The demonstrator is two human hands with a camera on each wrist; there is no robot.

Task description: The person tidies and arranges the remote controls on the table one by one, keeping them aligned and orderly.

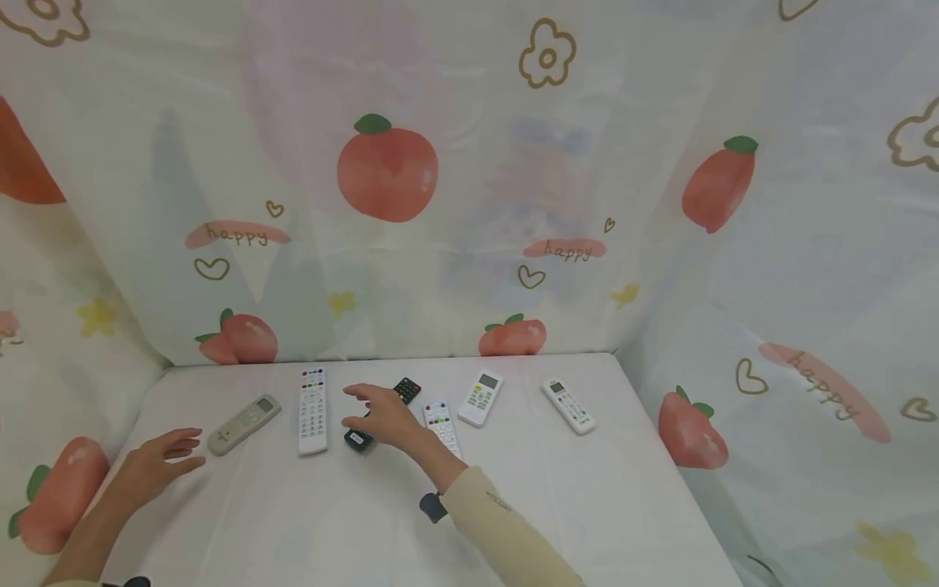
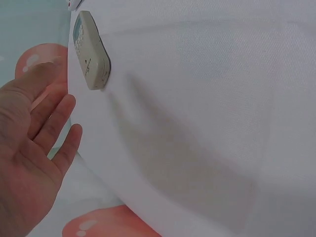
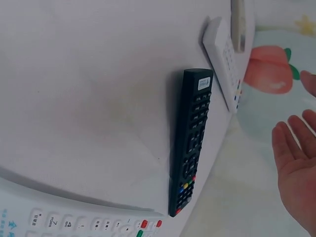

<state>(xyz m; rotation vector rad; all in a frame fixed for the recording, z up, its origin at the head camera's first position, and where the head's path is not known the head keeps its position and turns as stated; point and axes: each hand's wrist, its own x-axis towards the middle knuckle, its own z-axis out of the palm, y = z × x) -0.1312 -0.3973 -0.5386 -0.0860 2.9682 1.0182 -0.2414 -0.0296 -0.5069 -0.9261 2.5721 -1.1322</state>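
My right hand (image 1: 389,417) hovers over a black remote control (image 3: 190,143), its fingers spread and holding nothing. In the head view the hand covers the middle of that remote, while both ends show. A long white remote (image 1: 312,412) lies just left of the right hand, and a white remote with coloured buttons (image 1: 440,424) lies partly under the right forearm. My left hand (image 1: 150,469) is raised at the table's left side, fingers relaxed and apart. Close to its fingertips lies a beige remote with a small screen (image 1: 244,424), untouched.
Two white remotes with small screens, one right of centre (image 1: 481,398) and one farther right (image 1: 568,406), lie on the white-covered table (image 1: 330,522). Fruit-patterned cloth (image 1: 440,269) rises behind the table and along both sides.
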